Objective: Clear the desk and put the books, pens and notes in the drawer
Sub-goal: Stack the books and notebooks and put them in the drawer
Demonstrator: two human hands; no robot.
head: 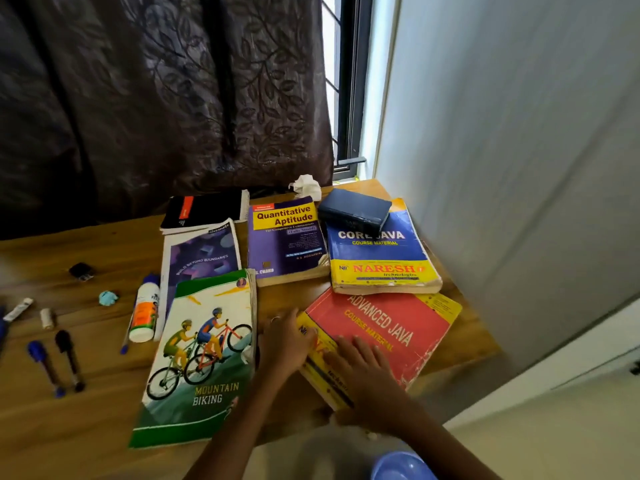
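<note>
Advanced Java book point(391, 327) under both flat hands

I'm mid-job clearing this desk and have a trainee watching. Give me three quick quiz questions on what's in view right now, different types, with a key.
1. True or false: the small dark blue book lies on top of the Core Java book.
2. Multiple choice: both hands are on which book? A) Mountain Biking book B) Advanced Java book C) Quantitative Aptitude book
3. Fill in: the two markers lie on the ____ side of the desk.

Key: 1 true. 2 B: the left hand is at its near-left corner and the right hand lies flat on the cover. 3 left.
</note>
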